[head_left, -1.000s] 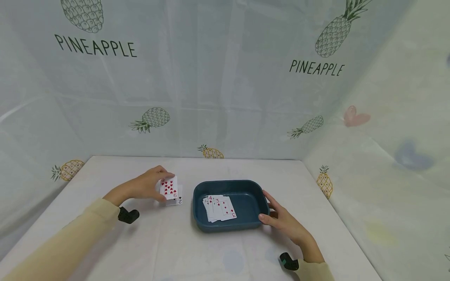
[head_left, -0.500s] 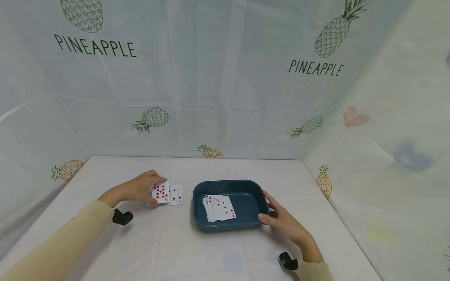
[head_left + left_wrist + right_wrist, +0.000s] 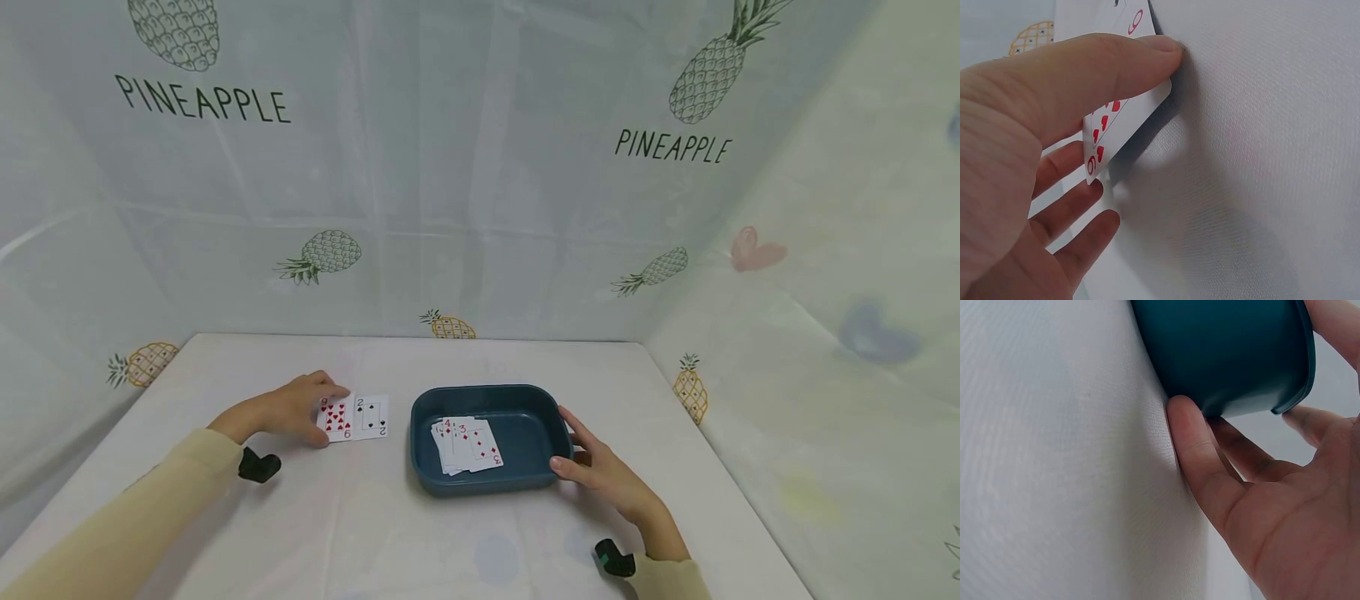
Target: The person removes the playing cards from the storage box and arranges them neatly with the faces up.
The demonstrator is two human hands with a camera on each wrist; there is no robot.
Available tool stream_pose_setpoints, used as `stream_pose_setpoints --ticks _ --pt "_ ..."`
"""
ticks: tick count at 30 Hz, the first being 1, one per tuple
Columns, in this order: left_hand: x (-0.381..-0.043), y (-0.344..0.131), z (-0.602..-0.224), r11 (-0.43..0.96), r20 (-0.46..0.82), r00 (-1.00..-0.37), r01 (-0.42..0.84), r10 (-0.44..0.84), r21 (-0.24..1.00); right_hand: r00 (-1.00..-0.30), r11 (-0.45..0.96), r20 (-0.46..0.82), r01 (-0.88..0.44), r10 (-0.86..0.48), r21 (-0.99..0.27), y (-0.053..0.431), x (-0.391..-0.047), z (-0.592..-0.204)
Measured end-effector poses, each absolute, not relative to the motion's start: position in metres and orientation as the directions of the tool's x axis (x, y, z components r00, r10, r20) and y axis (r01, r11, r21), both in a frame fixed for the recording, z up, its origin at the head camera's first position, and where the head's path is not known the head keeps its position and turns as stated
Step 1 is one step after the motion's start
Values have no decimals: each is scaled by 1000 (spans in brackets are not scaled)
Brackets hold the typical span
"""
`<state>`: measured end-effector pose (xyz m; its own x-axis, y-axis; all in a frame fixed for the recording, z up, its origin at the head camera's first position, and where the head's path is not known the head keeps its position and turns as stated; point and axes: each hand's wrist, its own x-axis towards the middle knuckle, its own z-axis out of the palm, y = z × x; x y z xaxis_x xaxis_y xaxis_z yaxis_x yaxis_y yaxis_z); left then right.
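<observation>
In the head view my left hand [image 3: 288, 410] pinches a red nine-of-hearts playing card [image 3: 337, 419] at its left side. A black two card [image 3: 371, 417] lies face up against its right edge. The left wrist view has my thumb across the face of the heart card [image 3: 1138, 115], with fingers at its other side and a shadow under its edge. My right hand [image 3: 611, 477] holds the right end of a dark teal tray [image 3: 525, 446], thumb near the front corner and fingers behind. Seen from the right wrist, fingertips touch the tray's outer wall [image 3: 1222, 356].
Several face-up playing cards [image 3: 480, 450] overlap in the tray's left half, red diamonds showing. A white cloth covers the table [image 3: 420, 550]. A pineapple-print curtain [image 3: 465, 183] stands behind the table's back edge.
My left hand has drawn the nine of hearts leftward off the black two card and lowered it beside that card, baring the two's face. The right hand and tray stay put.
</observation>
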<state>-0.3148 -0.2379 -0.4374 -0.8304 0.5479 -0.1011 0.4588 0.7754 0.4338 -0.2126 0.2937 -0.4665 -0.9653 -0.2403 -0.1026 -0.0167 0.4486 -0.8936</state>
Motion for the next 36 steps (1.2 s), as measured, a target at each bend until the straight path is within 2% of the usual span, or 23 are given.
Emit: stream_pose_setpoints --ticks 17,36 --pt "-312 -237 -434 796 -158 -824 448 545 408 -967 457 -104 -15 -232 -889 293 -212 -467" --pt "-312 -238 -433 793 -164 -819 449 549 412 -966 450 -99 -20 -239 -893 292 -211 -464"
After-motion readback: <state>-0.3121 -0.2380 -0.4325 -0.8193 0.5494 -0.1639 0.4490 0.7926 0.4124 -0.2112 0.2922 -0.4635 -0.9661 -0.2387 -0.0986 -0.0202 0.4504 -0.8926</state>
